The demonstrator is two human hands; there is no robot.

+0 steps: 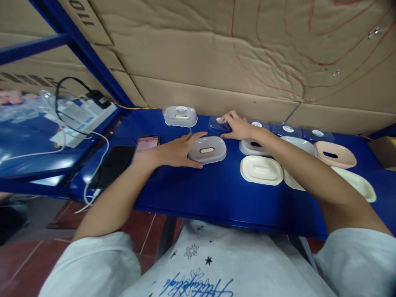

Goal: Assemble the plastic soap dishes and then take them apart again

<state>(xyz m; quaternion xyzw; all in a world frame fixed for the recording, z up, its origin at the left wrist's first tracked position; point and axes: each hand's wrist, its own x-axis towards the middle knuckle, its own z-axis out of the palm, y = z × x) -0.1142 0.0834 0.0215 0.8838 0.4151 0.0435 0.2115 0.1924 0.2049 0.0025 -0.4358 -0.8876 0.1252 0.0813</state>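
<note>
My left hand (185, 151) is spread at the left end of a grey oval soap dish (213, 153), thumb and fingers apart around that end. A cream piece (206, 150) shows through the slot in the dish. My right hand (236, 125) reaches to a clear plastic lid (216, 124) with a round white sticker, its fingertips on or just over the lid's right side. The fingers are curved and apart; whether they grip the lid's edge I cannot make out. A lidded grey soap dish (180, 117) stands at the back left.
More clear lids (286, 130) line the back. Right of me lie a cream tray (261, 170), a peach dish (335, 154) and a pale tray (355, 183), some partly behind my right arm. A phone (146, 145), black device (113, 167) and power strip (89, 117) lie left. Cardboard (185, 53) rises behind.
</note>
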